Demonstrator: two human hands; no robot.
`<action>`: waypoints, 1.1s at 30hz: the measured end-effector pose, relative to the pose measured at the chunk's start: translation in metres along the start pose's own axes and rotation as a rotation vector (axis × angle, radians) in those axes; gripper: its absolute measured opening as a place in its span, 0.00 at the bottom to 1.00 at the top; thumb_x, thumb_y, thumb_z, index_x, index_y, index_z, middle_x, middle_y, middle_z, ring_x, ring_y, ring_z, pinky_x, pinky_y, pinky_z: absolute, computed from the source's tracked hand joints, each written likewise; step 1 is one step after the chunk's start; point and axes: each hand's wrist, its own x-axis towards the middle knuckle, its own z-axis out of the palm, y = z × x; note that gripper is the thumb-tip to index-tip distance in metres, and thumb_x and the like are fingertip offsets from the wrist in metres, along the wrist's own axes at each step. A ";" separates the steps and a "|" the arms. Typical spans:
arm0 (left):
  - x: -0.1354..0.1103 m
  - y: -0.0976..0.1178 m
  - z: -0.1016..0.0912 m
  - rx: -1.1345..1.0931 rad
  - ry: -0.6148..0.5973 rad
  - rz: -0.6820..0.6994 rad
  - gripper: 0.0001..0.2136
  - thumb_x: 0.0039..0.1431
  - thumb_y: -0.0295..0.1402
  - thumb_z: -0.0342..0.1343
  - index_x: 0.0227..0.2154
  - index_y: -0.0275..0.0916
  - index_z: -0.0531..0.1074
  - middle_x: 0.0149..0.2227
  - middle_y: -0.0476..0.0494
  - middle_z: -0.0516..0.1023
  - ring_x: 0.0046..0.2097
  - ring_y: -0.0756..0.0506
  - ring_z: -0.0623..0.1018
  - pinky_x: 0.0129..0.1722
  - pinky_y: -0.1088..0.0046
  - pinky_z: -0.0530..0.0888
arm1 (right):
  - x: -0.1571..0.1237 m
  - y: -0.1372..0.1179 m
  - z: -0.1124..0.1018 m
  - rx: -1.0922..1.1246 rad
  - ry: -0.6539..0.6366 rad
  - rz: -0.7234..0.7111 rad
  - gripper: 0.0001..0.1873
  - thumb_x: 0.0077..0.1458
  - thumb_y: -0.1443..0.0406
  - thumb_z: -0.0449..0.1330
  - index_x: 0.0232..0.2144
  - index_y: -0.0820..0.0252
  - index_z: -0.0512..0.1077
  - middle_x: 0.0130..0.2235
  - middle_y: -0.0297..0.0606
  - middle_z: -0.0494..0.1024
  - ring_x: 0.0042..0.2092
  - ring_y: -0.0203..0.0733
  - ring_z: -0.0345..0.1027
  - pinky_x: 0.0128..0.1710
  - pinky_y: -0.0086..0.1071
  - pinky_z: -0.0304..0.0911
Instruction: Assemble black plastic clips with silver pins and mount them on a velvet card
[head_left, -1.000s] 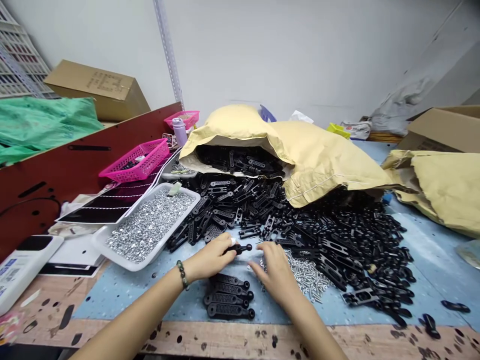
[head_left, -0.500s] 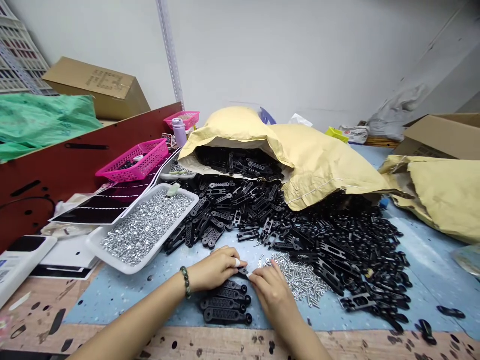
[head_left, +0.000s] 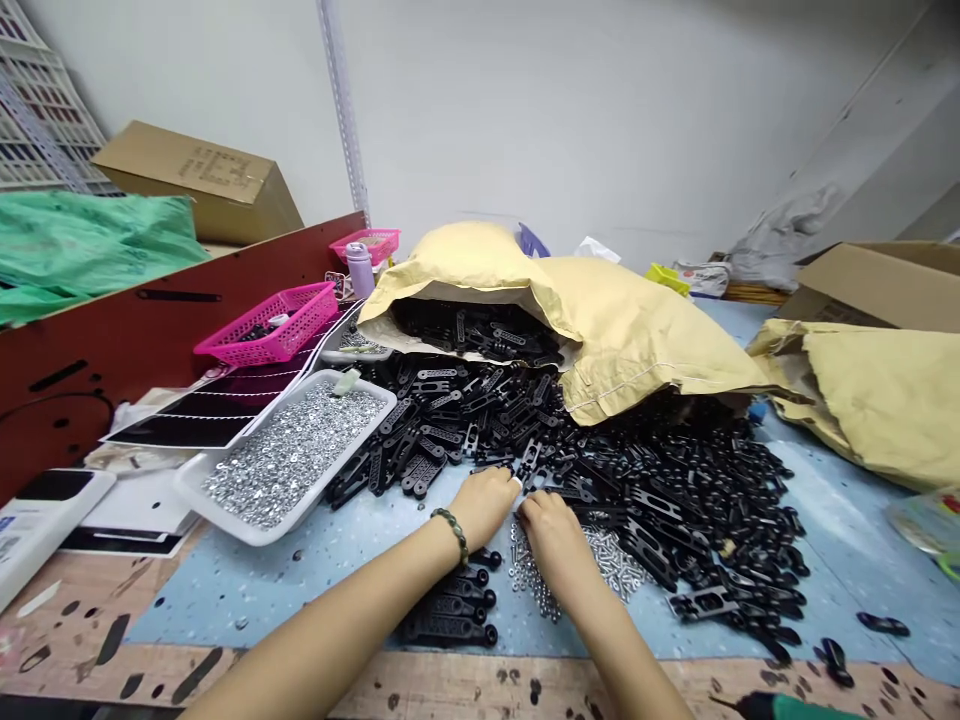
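My left hand [head_left: 484,505], wearing a beaded bracelet and a white fingertip wrap, rests its fingertips at the near edge of a heap of black plastic link pieces [head_left: 675,500]. My right hand [head_left: 553,545] is close beside it, its fingers curled down among the pieces, above a scatter of silver screws [head_left: 611,560]. Whether either hand holds a piece is hidden by the fingers. Several black pieces with round ends lie in a row [head_left: 450,610] on the blue mat, partly under my left forearm.
A white tray of small silver nuts [head_left: 285,460] stands left of the heap. A torn kraft paper bag [head_left: 622,340] spills black pieces behind it. At back left are a pink plastic basket [head_left: 266,325] and a lilac bottle [head_left: 360,270]. Blue mat [head_left: 225,600] covers the bench.
Both hands have moved forward, away from the row of pieces, to the heap's near edge. The black piece seen between them earlier no longer shows. The view has shifted slightly.
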 end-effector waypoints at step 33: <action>-0.128 -0.004 -0.008 -0.012 0.273 0.075 0.09 0.64 0.25 0.45 0.32 0.38 0.70 0.33 0.43 0.73 0.36 0.44 0.70 0.35 0.66 0.69 | 0.023 -0.012 0.000 -0.044 -0.023 0.001 0.15 0.56 0.79 0.48 0.32 0.59 0.71 0.35 0.45 0.75 0.39 0.48 0.66 0.38 0.36 0.61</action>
